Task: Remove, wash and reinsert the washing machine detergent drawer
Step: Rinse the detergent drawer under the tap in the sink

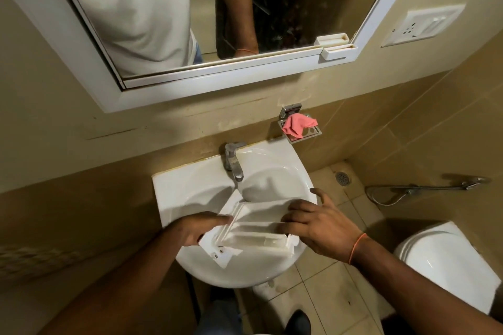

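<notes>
A white plastic detergent drawer with long ribbed compartments (253, 228) is held over the front half of a white ceramic wash basin (190, 187), lying roughly level, its open side up and its front panel toward the lower left. It is gripped at both ends. The left hand (198, 228) is placed at the drawer's left end; its fingers (217, 220) are stretched along the drawer's edge, and whether they curl round the rim cannot be told. The right hand (321, 226) is laid over the right end, its fingers (292, 216) bent down over the far edge and clasping the drawer, with the thumb spread out toward the basin rim. An orange thread band (356, 247) is worn on the right wrist.

A chrome single-lever tap (234, 160) is mounted at the back of the basin, its spout pointed at the bowl just behind the drawer. A crumpled pink cloth (298, 124) is kept in a chrome wall-mounted soap holder (292, 113) to the right of the tap. A white-framed mirror (190, 22) is fixed above. A white toilet (446, 261) is seen at the right, on a beige tiled floor (321, 288).
</notes>
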